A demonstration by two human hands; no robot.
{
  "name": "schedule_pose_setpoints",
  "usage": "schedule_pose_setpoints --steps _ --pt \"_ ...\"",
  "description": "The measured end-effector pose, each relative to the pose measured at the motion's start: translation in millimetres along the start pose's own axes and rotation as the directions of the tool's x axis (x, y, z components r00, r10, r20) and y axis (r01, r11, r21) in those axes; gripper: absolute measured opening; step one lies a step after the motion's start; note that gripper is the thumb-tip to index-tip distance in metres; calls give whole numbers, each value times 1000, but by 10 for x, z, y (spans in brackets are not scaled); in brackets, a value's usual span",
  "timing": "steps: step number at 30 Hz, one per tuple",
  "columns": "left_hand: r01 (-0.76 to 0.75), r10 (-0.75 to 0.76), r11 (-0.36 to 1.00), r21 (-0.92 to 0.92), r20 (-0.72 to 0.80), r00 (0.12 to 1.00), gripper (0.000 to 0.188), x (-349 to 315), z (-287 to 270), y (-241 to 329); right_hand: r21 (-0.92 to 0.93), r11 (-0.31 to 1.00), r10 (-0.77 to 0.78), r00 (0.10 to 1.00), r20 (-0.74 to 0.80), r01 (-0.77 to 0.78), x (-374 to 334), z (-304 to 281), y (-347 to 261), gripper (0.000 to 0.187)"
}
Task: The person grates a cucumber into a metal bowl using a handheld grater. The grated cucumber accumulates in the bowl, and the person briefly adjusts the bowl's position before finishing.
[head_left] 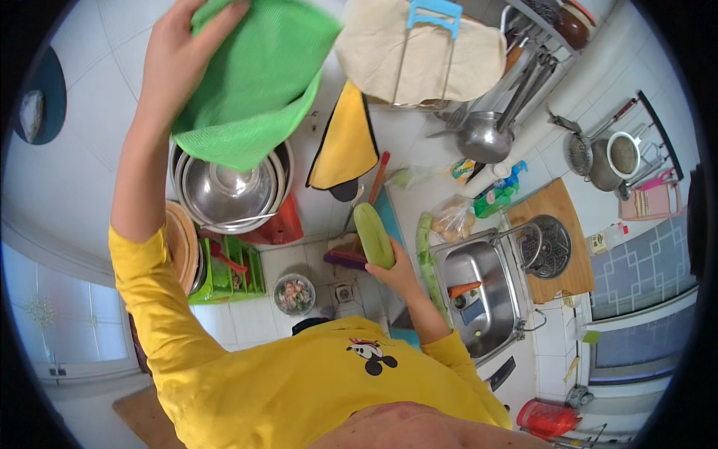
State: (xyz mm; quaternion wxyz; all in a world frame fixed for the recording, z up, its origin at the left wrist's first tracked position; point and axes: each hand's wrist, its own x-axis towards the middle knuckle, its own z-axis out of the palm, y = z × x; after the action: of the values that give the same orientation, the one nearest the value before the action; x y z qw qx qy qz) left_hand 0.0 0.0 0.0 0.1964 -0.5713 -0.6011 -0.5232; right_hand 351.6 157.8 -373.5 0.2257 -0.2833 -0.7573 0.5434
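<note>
My left hand (pixel 183 37) is raised at the upper left, its fingers closed on the edge of a green cloth (pixel 258 71) with a fine woven texture. The cloth's lower part folds over and hides some of a nested stack of steel bowls (pixel 224 193). Near the middle, my right hand (pixel 396 269) grips the lower end of a pale green zucchini (pixel 372 233), which points up and away from me. Just left of the sink lies a long green vegetable (pixel 426 258). A yellow cloth with dark edging (pixel 345 142) hangs between the green cloth and the zucchini.
To the right, a steel sink (pixel 516 299) holds a carrot (pixel 464 288). A wooden board (pixel 576 262) stands beyond it. By the near counter edge lies a dark-bladed knife (pixel 501 373). Low at the left are a green rack (pixel 258 277) and a bowl of food pieces (pixel 294 293).
</note>
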Motion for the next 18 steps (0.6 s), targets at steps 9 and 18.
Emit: schedule_pose_setpoints --steps 9,18 --pt "-207 26 974 90 866 499 31 321 1212 14 104 989 128 967 -220 -107 -366 -282 420 82" --pt "-224 228 972 -67 465 855 32 632 1460 308 86 990 133 959 -250 -115 -410 -588 497 83"
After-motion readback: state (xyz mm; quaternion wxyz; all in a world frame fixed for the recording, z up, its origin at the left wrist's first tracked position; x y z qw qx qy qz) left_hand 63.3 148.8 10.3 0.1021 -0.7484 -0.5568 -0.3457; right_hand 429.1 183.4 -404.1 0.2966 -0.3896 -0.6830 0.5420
